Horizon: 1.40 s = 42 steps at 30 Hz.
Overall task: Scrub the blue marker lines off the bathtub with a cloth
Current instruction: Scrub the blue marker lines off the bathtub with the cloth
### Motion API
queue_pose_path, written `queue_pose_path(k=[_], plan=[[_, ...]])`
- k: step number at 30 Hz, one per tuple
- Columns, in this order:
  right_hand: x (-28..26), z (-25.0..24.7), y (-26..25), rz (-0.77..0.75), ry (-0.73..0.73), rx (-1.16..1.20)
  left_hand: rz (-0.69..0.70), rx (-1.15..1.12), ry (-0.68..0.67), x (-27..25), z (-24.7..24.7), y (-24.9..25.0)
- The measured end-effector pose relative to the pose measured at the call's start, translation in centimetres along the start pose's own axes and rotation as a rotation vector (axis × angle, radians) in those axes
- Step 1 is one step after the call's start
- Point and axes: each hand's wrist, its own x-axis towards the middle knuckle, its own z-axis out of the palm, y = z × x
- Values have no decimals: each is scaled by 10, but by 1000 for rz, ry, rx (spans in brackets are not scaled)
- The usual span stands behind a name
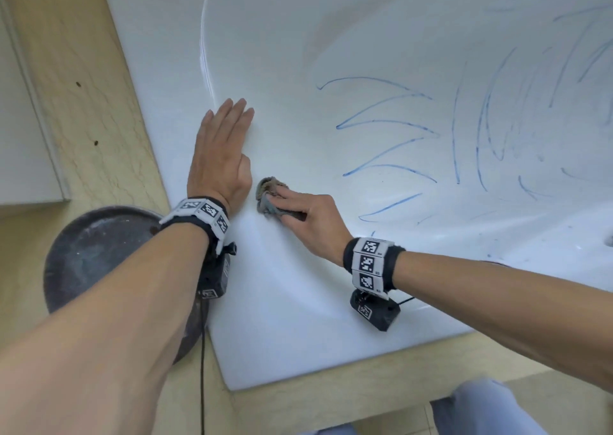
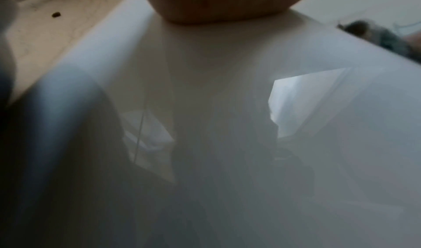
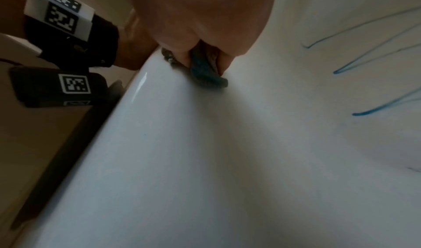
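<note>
The white bathtub carries many blue marker lines on its inner wall, to the right of both hands. My left hand lies flat with straight fingers on the tub's rim; the left wrist view shows only its heel on the glossy rim. My right hand pinches a crumpled grey cloth and presses it on the tub wall just below the rim, beside the left thumb. In the right wrist view the cloth sits bunched under the right hand, left of the blue lines.
A round dark stool or lid stands on the beige tiled floor left of the tub. White trim runs along the far left. A black cable hangs from the left wrist. My knee is at the bottom right.
</note>
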Motion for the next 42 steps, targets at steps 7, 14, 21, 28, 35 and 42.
queue_pose_path(k=[7,14,21,28,35,42], plan=[[-63,-29,4,35,-291,-274,-231,108,-105,-16,-4,31],[-113,-86,3,309,-533,-473,-270,63,-164,-78,5,99],[-143,-131,-5,359,-497,-720,-262,-17,-266,-136,33,181],[-152,-255,0,254,-55,-673,-280,-37,-319,-150,73,272],[-157,-443,13,364,122,-999,-296,-86,-398,-115,91,354],[-167,-456,40,427,-355,-1211,-224,18,-595,-103,86,356]])
